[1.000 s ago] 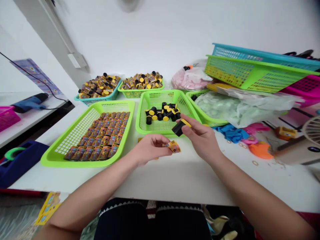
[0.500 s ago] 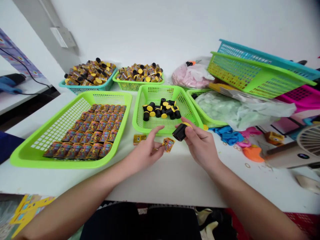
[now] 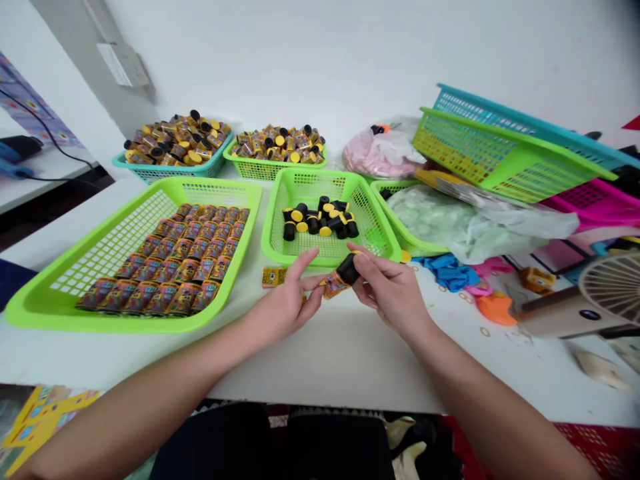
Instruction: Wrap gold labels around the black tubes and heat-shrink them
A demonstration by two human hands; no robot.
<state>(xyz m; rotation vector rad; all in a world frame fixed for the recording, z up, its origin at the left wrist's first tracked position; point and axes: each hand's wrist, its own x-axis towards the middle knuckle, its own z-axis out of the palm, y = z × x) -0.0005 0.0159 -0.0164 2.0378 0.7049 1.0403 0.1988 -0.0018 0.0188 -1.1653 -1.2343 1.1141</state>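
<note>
My right hand (image 3: 395, 293) is closed on a small black plastic canister (image 3: 349, 269), tilted with one end toward the left. My left hand (image 3: 286, 305) pinches a printed orange-and-yellow label sleeve (image 3: 334, 287) between thumb and fingers. Sleeve and canister meet between my hands; whether the canister is inside the sleeve I cannot tell. A flat yellow label (image 3: 273, 277) lies on the table just behind my left hand. Beyond my hands, a green basket (image 3: 373, 230) holds several loose black canisters with yellow caps (image 3: 313, 223).
At left, a large green basket (image 3: 70, 320) holds rows of labelled canisters (image 3: 173, 267). Two heaped baskets of canisters (image 3: 177, 143) stand at the back. Stacked baskets (image 3: 510, 160), plastic bags (image 3: 445, 217), deflated balloons (image 3: 450, 273) and a fan (image 3: 610, 290) crowd the right side.
My right hand has brought the black canister left and tilted it against the label sleeve. The sleeve, pinched in my left hand, now touches the canister. The view has shifted slightly.
</note>
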